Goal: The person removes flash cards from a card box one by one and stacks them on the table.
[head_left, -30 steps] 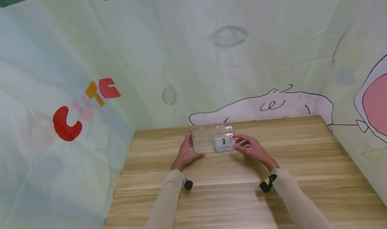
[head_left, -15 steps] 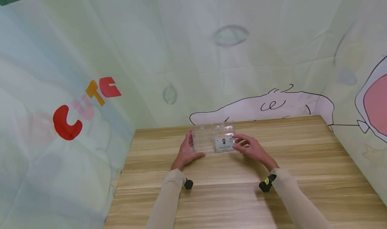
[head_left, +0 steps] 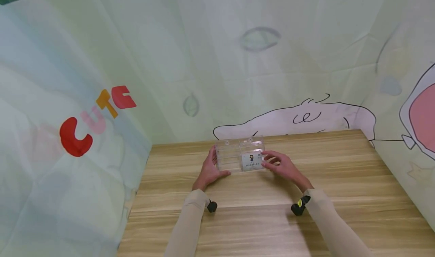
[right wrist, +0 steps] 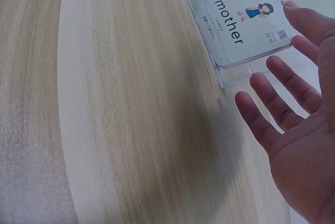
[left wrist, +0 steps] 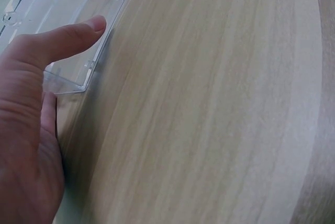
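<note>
- Head: the clear holder [head_left: 228, 163] is near the surface's [head_left: 244, 230] far edge, a printed backdrop [head_left: 210, 72] behind; the "mother" card [head_left: 252, 161] sits at its right front.
- Left wrist: the left hand [left wrist: 23, 114] grips the holder's end, most fingers hidden.
- Right wrist: the right hand [right wrist: 298, 148], cut off, spreads its fingers beside the card.

“mother” card [head_left: 252, 161] in clear holder [head_left: 228, 164]; right side

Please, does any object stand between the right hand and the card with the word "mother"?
No separate object is visible between the right hand and the "mother" card; the hand is right beside the card's edge. Only the clear side of the plastic holder runs along there; I cannot tell whether it blocks the fingers.
</note>
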Demonstrator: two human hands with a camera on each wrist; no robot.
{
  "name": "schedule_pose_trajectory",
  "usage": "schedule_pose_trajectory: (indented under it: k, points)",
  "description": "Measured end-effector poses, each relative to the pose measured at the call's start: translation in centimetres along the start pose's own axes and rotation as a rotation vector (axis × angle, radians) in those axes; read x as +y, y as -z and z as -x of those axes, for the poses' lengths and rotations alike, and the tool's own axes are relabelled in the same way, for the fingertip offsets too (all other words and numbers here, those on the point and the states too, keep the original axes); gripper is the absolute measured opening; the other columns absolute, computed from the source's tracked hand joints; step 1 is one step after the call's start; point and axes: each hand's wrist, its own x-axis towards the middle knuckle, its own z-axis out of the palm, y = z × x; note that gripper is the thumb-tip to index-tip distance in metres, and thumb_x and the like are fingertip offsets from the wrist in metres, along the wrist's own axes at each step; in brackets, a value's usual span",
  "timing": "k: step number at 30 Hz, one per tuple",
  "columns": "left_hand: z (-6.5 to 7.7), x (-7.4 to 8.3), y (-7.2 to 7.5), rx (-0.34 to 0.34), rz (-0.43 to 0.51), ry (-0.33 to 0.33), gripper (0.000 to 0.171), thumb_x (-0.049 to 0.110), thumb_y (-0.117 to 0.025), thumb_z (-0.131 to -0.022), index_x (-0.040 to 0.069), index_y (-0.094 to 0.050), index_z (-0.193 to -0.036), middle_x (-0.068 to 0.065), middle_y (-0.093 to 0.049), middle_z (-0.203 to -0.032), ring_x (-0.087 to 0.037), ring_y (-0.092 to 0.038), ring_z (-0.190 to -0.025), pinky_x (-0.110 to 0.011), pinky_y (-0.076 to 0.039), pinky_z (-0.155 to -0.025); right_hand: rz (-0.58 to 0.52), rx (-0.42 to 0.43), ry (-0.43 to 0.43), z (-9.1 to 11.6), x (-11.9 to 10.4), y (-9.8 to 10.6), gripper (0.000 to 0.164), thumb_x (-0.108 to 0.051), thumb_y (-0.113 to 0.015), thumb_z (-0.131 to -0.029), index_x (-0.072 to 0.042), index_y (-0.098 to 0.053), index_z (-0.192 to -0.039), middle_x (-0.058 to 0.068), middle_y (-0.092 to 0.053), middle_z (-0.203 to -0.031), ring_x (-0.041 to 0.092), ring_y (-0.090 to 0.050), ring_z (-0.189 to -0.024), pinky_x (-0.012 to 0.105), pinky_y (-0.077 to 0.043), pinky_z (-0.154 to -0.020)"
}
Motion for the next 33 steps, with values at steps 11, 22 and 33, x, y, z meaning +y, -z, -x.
schedule_pose_trajectory:
  k: [11,22,33]
  points:
    - [-0.3,-1.0,-0.2,0.013,0.005,0.007,0.128,0.010,-0.101,-0.065,0.009,-0.019,-0.164,-0.021,-0.035,-0.163,-0.035,-0.036,-0.149,-0.043,-0.032,-0.123,-0.013,0.016,0.006,-0.6,2.1,-0.3,0.047,-0.020,-0.072,-0.100,-0.004,-0.060,-0.142,0.023,-0.066,-0.127,0.037,-0.065,-0.108,0.047,-0.059,-0.088]
    - [-0.3,-1.2,-0.3,0.027,0.011,-0.004,0.129,0.004,-0.100,-0.064,0.009,-0.019,-0.164,-0.023,-0.036,-0.162,-0.038,-0.037,-0.148,-0.046,-0.033,-0.122,-0.034,0.044,0.019,-0.6,1.8,-0.4,0.042,-0.025,-0.077,-0.096,-0.007,-0.066,-0.133,0.014,-0.067,-0.125,0.029,-0.066,-0.103,0.036,-0.059,-0.085]
    - [-0.4,-1.1,-0.2,0.015,-0.007,0.016,0.128,0.010,-0.101,-0.065,0.012,-0.019,-0.164,-0.019,-0.036,-0.163,-0.033,-0.037,-0.149,-0.041,-0.034,-0.122,-0.103,0.079,0.026,-0.9,1.2,-1.0,0.037,-0.012,-0.077,-0.095,0.002,-0.063,-0.127,0.022,-0.066,-0.124,0.034,-0.065,-0.106,0.044,-0.059,-0.089]
